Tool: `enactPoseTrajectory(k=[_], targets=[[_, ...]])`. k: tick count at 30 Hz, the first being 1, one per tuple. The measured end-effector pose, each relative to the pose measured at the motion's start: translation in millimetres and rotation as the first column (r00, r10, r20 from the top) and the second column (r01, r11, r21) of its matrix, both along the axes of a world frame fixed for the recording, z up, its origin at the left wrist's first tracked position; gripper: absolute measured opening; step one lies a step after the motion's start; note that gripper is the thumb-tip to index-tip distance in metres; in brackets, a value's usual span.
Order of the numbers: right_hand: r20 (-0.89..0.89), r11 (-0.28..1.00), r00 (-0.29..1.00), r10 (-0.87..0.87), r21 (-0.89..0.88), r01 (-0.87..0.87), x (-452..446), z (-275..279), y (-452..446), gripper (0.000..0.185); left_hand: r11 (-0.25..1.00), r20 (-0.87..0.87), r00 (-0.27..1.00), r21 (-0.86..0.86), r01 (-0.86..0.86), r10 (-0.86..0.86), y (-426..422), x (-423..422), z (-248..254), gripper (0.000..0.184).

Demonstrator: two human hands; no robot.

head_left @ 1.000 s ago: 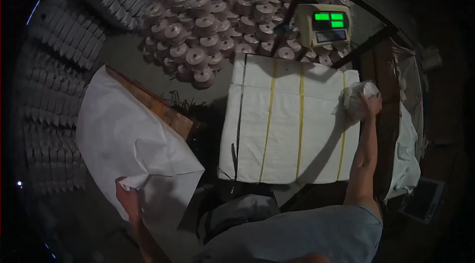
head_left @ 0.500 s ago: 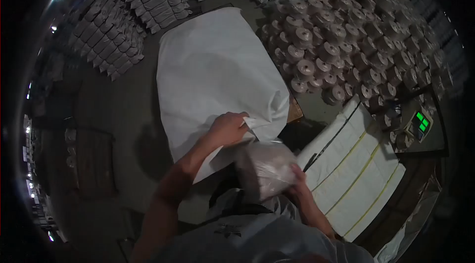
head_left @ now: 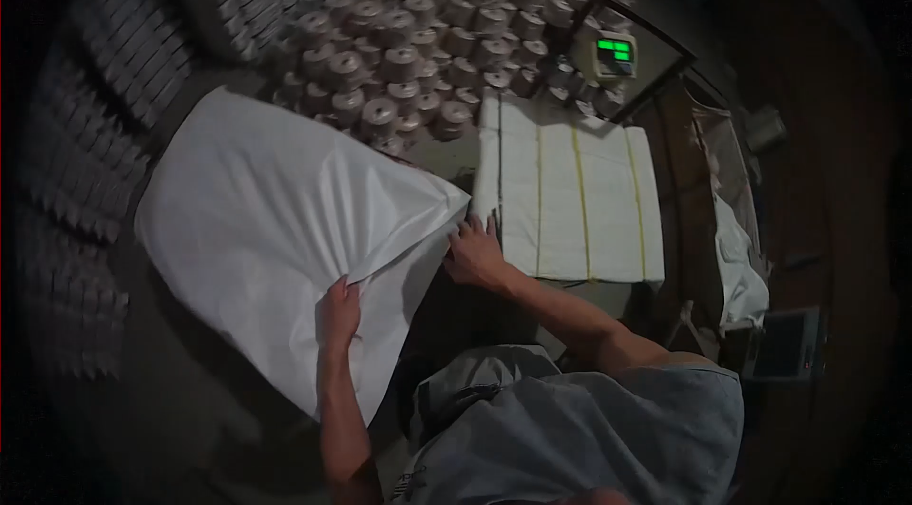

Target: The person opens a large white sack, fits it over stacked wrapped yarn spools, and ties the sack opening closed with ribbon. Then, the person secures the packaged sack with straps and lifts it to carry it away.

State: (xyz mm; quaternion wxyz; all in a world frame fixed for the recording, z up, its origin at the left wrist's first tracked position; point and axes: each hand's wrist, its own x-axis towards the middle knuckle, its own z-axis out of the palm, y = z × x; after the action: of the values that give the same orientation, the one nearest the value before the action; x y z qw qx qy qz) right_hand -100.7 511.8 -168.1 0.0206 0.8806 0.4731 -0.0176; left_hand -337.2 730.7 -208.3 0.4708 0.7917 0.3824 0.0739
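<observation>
White sack (head_left: 256, 210) diagonal, mouth (head_left: 404, 301) apparently lower right.

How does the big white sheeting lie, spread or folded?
Mostly spread: the white sheeting covers a broad area, with creases running to the left hand, which grips a gathered fold.

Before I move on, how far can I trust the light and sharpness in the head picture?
Head view: dim overall, nearly black at the corners; the green display is brightest, its digits unreadable; the stacks at left look soft and bowed, probably by the wide lens; deep shadow lies along the lower-left edge of the white sheet; left hand and right hand outlines are readable.
</observation>
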Motion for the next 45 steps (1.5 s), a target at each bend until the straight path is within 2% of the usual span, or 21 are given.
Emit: enactPoseTrajectory(k=[2,4,7,8,9,10,12,14,15,17,20,21,23,24,26,28,30,33,40,43,45], targets=[[-0.367,0.985,0.917,-0.156,-0.12,0.12,8,-23,-98,0.042,0.997,-0.213,0.977,0.077,0.028,-0.011,-8,-1,11,0.037],[-0.528,0.912,0.771,-0.355,-0.014,0.41,-3,-29,-199,0.04,0.98,-0.24,0.97,0.185,0.076,-0.03,-26,-11,-20,0.043],[-0.502,0.774,0.615,-0.608,-0.201,0.601,-18,-49,-359,0.041,0.946,-0.217,0.951,0.19,0.262,-0.22,-56,-11,-54,0.051],[-0.498,0.738,0.564,-0.659,-0.284,0.612,-26,-50,-411,0.042,0.932,-0.241,0.959,0.29,0.216,-0.148,-75,-6,-55,0.053],[-0.466,0.678,0.521,-0.715,-0.28,0.68,-39,-40,-452,0.041,0.906,-0.249,0.966,0.39,0.162,-0.066,-94,1,-55,0.056],[-0.436,0.617,0.476,-0.764,-0.275,0.738,-51,-29,-489,0.041,0.894,-0.249,0.962,0.399,0.206,-0.11,-115,10,-53,0.056],[-0.428,0.536,0.418,-0.801,-0.203,0.819,-68,-39,-568,0.039,0.747,-0.239,0.971,0.646,0.159,0.0,-169,35,-42,0.055],[-0.429,0.46,0.37,-0.824,-0.126,0.879,-68,-52,-622,0.037,0.743,-0.177,0.982,0.649,0.162,-0.059,-226,68,-27,0.054],[-0.456,0.46,0.345,-0.82,-0.166,0.873,-55,-58,-646,0.037,0.785,-0.156,0.968,0.567,0.25,-0.196,-249,81,-38,0.054],[-0.514,0.486,0.317,-0.797,-0.235,0.841,-31,-75,-675,0.037,0.778,-0.151,0.923,0.499,0.381,-0.355,-295,118,-53,0.054],[-0.607,0.572,0.366,-0.705,-0.181,0.8,23,-71,-681,0.035,0.929,-0.075,0.928,0.031,0.368,-0.365,-391,174,-78,0.03],[-0.673,0.594,0.386,-0.631,-0.1,0.798,42,-65,-679,0.035,0.928,-0.087,0.927,0.037,0.37,-0.366,-424,191,-64,0.03],[-0.739,0.616,0.408,-0.536,-0.012,0.788,81,-58,-687,0.034,0.802,-0.055,0.8,-0.076,0.593,-0.597,-497,235,-28,0.025],[-0.761,0.611,0.412,-0.5,0.027,0.791,99,-56,-693,0.033,0.808,-0.069,0.805,-0.069,0.585,-0.589,-520,253,-23,0.025],[-0.798,0.608,0.411,-0.441,0.072,0.791,133,-68,-711,0.033,0.585,-0.039,0.597,0.155,0.796,-0.801,-551,284,-14,0.024],[-0.67,0.613,0.462,-0.581,0.013,0.79,161,-94,-740,0.03,0.606,-0.038,0.616,0.142,0.783,-0.787,-578,320,-2,0.024],[-0.599,0.522,0.455,-0.659,0.072,0.85,171,-115,-775,0.027,0.599,0.023,0.605,0.171,0.782,-0.796,-595,368,6,0.027],[-0.666,0.31,0.306,-0.68,0.116,0.944,170,-97,-813,0.026,0.53,0.083,0.539,0.357,0.769,-0.838,-609,458,-14,0.035],[-0.69,0.271,0.174,-0.703,-0.032,0.962,184,-105,-855,0.025,0.566,0.014,0.659,0.526,0.635,-0.752,-630,662,-81,0.061],[-0.734,0.231,0.014,-0.679,-0.196,0.953,251,-110,-862,0.027,0.523,-0.119,0.687,0.561,0.642,-0.717,-632,724,-95,0.068],[-0.756,0.273,0.055,-0.653,-0.167,0.947,313,-148,-871,0.028,0.524,-0.244,0.764,0.603,0.602,-0.597,-641,751,-83,0.073]])
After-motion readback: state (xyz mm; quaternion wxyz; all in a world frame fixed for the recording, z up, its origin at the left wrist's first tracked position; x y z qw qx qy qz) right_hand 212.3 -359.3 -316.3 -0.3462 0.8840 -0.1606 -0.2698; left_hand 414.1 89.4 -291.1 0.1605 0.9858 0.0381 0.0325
